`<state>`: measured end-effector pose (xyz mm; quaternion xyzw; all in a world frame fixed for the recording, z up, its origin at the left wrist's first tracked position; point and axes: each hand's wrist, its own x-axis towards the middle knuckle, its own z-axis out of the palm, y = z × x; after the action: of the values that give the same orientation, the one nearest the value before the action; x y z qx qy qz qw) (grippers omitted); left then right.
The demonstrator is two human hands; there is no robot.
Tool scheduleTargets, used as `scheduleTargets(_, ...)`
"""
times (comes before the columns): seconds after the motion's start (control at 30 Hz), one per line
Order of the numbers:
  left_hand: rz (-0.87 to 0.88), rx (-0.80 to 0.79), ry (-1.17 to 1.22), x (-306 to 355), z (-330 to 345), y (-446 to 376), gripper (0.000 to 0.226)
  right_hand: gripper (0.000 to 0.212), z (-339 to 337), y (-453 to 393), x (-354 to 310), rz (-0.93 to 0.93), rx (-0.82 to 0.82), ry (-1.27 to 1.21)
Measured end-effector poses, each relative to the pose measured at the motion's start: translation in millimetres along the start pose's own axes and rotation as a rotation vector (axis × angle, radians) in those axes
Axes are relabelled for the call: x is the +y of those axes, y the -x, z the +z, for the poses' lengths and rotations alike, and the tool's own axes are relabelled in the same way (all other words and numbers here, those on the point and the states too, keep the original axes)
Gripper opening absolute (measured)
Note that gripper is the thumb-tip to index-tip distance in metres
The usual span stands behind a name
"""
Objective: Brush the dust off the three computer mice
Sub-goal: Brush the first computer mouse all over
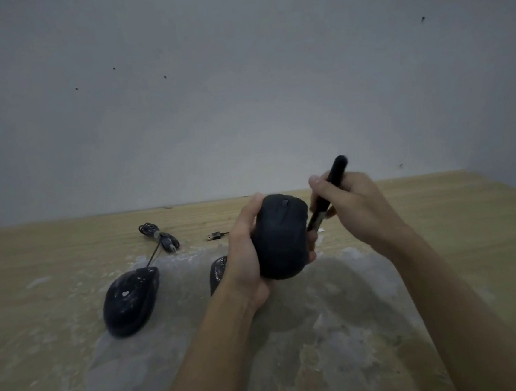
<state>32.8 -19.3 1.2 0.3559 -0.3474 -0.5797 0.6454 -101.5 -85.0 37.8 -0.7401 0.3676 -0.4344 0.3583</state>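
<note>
Three mice counted. One mouse lifted above the counter, gripped by left hand, long axis pointing away, wheel far. Brush pinched in right hand, slanted, lower end beside mouse. Second mouse dusty, left; third mouse half hidden.

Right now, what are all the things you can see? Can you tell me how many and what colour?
held mouse: 1, black, lifted above the table in the left hand
left mouse: 1, black with white dust, on the table at left
middle mouse: 1, black, dusty, mostly hidden behind the left wrist
brush: 1, black handle, in the right hand, tip at the held mouse
cable: 1, black, bundled, behind the left mouse
USB plug: 1, silver, on the table
table: 1, light wood, dusty patch in the middle
wall: 1, grey-white, behind
left hand: 1
right hand: 1
</note>
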Motion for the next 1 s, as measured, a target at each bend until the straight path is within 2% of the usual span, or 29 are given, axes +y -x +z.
scheduleTargets(0.07, -0.005, -0.035, -0.042, -3.3, 2.7, 0.4, 0.058, 0.037, 6.2, 0.6, 0.1, 0.186, -0.097, -0.125)
scheduleTargets(0.13, -0.009, -0.046, -0.069, -6.0, 3.6, 0.3, 0.055, 0.036, 5.4, -0.2, 0.6, 0.304, -0.115, -0.189)
scheduleTargets(0.27, -0.003, -0.010, -0.122, -10.9, 4.2, -1.7, 0.033, 0.031, 0.5, -1.2, 2.9, 0.366, -0.149, -0.155)
scheduleTargets(0.33, -0.008, 0.040, -0.180, -12.9, 2.7, -3.6, 0.029, 0.027, 1.0, -1.1, 3.4, 0.358, -0.148, -0.184)
scheduleTargets(0.4, -0.027, 0.060, -0.209, -15.5, 0.9, -5.9, 0.035, 0.025, 2.2, -0.2, 3.7, 0.321, -0.169, -0.167)
scheduleTargets(0.5, -0.001, 0.115, -0.267, -20.1, 0.6, -9.6, 0.036, 0.016, 7.7, -0.1, 8.8, 0.189, -0.201, -0.021)
scheduleTargets(0.6, 0.072, 0.182, -0.434, -33.7, 0.3, -13.7, 0.031, 0.010, 13.2, -1.5, 23.2, 0.036, -0.188, 0.197)
scheduleTargets(0.67, 0.062, 0.167, -0.521, -44.3, 3.6, -11.9, 0.034, 0.014, 12.0, -1.5, 32.6, -0.002, -0.177, 0.320)
scheduleTargets(0.8, 0.067, 0.134, -0.647, -60.6, 8.8, -13.1, 0.037, 0.017, 9.0, -2.2, 40.7, 0.019, -0.184, 0.355)
scheduleTargets(0.9, 0.165, 0.111, -0.891, -57.9, 8.0, -12.9, 0.052, 0.019, 7.2, -4.3, 44.2, 0.027, -0.164, 0.337)
scheduleTargets(1.0, 0.129, -0.040, -1.020, -51.6, 2.6, -9.8, 0.084, 0.021, 4.0, -4.3, 48.0, 0.042, -0.165, 0.355)
